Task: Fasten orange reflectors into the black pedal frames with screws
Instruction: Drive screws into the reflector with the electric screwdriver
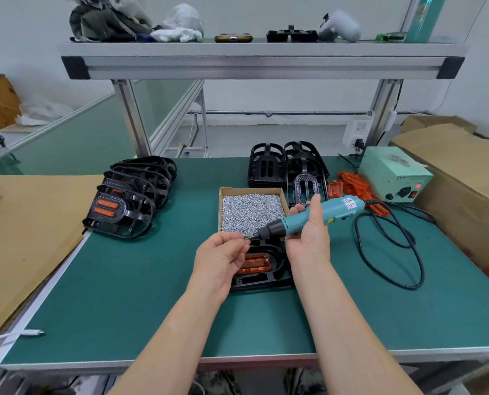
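Note:
A black pedal frame [261,276] lies on the green mat in front of me, with an orange reflector [256,263] seated in it. My right hand [308,238] grips a teal electric screwdriver [311,213], its tip pointing left. My left hand [223,258] pinches a small screw [247,237] at the bit's tip, just above the frame. Behind them stands a cardboard box of silver screws [251,210].
Finished pedals [129,201] with reflectors are stacked at the left. Empty black frames [289,169] stand at the back, loose orange reflectors [351,183] beside them. A green power unit [394,178] and its black cable [388,252] lie to the right. Cardboard borders both sides.

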A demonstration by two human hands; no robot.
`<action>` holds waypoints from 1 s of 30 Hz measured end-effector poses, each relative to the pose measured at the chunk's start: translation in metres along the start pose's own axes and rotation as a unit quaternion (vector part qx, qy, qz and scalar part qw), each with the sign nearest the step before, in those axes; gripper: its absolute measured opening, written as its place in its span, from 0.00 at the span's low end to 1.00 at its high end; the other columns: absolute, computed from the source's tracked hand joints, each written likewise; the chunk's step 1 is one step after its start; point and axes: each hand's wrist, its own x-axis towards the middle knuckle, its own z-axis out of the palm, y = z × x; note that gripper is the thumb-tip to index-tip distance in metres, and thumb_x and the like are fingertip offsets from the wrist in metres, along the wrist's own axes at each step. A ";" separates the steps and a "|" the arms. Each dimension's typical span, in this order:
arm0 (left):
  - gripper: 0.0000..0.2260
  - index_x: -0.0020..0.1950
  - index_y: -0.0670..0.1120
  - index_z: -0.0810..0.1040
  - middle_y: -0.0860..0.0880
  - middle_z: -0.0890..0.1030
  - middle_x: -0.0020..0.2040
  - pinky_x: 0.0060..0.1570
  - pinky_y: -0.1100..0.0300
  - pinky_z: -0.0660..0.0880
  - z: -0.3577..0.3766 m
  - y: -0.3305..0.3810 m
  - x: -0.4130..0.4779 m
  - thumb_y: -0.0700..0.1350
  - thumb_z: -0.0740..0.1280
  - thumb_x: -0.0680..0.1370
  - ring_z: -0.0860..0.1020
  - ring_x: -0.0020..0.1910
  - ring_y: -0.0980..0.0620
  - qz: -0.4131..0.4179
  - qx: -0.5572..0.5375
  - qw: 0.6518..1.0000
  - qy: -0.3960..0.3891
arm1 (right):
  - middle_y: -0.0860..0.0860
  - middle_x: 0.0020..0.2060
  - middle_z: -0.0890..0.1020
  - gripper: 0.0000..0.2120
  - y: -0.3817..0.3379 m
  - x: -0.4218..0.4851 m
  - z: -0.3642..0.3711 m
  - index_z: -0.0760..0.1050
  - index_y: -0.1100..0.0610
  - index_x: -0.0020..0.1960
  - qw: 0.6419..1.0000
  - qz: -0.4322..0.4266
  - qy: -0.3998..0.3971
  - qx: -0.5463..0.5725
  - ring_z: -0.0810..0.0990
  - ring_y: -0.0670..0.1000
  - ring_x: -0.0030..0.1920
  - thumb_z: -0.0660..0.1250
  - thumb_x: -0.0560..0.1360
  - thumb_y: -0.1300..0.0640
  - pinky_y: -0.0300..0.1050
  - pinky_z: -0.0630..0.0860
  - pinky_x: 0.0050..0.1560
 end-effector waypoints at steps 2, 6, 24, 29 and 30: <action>0.07 0.42 0.41 0.79 0.46 0.82 0.38 0.41 0.62 0.78 0.000 -0.002 -0.001 0.29 0.69 0.74 0.81 0.37 0.53 0.024 0.028 0.999 0.013 | 0.48 0.29 0.81 0.17 0.001 -0.001 0.000 0.71 0.55 0.61 1.000 -0.001 0.005 0.000 0.81 0.44 0.30 0.73 0.78 0.51 0.40 0.81 0.36; 0.09 0.39 0.44 0.79 0.48 0.82 0.35 0.42 0.60 0.77 0.001 -0.005 -0.002 0.30 0.70 0.73 0.79 0.39 0.51 0.103 0.117 0.987 0.029 | 0.47 0.28 0.81 0.12 -0.001 -0.004 0.002 0.73 0.56 0.54 1.000 0.005 0.022 -0.004 0.81 0.44 0.29 0.72 0.78 0.50 0.39 0.79 0.32; 0.15 0.45 0.51 0.83 0.56 0.83 0.41 0.48 0.68 0.74 -0.003 -0.008 -0.009 0.30 0.69 0.74 0.79 0.41 0.61 0.351 0.355 0.866 -0.012 | 0.49 0.33 0.78 0.15 -0.010 -0.011 0.008 0.71 0.55 0.61 0.997 0.038 0.063 -0.007 0.77 0.45 0.30 0.71 0.79 0.50 0.39 0.78 0.29; 0.21 0.59 0.47 0.84 0.55 0.84 0.50 0.56 0.70 0.73 -0.006 -0.010 -0.008 0.27 0.69 0.72 0.80 0.47 0.59 0.457 0.441 0.772 -0.011 | 0.48 0.28 0.80 0.16 -0.005 -0.011 0.006 0.72 0.56 0.62 0.997 0.020 0.072 -0.029 0.79 0.44 0.29 0.71 0.79 0.51 0.42 0.79 0.34; 0.21 0.59 0.47 0.84 0.53 0.85 0.50 0.56 0.67 0.74 -0.007 -0.011 -0.007 0.27 0.69 0.72 0.81 0.47 0.56 0.469 0.455 0.757 -0.008 | 0.48 0.27 0.80 0.17 -0.004 -0.010 0.005 0.72 0.55 0.64 0.997 0.018 0.074 -0.034 0.79 0.44 0.29 0.71 0.79 0.50 0.43 0.79 0.38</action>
